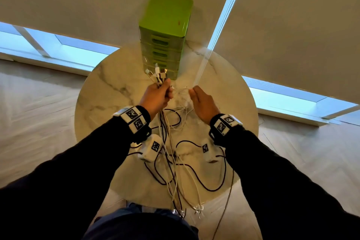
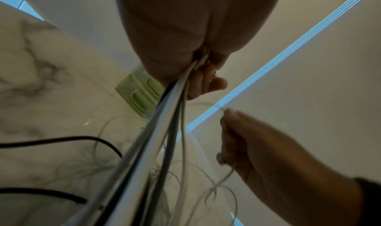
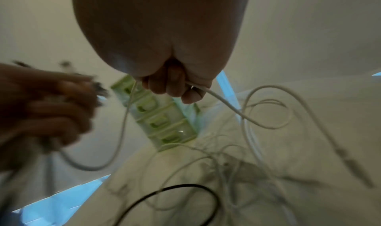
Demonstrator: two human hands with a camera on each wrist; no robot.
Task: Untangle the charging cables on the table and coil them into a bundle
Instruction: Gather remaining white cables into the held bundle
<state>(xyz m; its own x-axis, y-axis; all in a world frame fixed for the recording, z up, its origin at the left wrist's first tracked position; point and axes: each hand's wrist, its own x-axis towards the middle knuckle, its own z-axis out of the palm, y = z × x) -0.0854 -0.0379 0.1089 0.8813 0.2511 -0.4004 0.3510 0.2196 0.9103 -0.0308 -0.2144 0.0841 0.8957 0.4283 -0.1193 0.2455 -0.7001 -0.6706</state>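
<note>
My left hand (image 1: pixel 158 94) is raised over the round marble table (image 1: pixel 101 91) and grips a bunch of white and black charging cables (image 1: pixel 167 142). Their plug ends (image 1: pixel 156 74) stick up out of the fist. In the left wrist view the cables (image 2: pixel 156 140) run down from the curled fingers (image 2: pixel 206 83). Just to the right, my right hand (image 1: pixel 202 101) holds a thin white cable (image 3: pixel 224 105) in its curled fingers (image 3: pixel 171 84). The cables' loose lengths trail in tangled loops across the table and hang over its near edge (image 1: pixel 194 208).
A green drawer unit (image 1: pixel 165 33) stands at the table's far edge, close behind the plug ends. A blind cord (image 1: pixel 202 68) hangs down to the table beside my right hand. Pale wood floor (image 1: pixel 39 103) surrounds the table.
</note>
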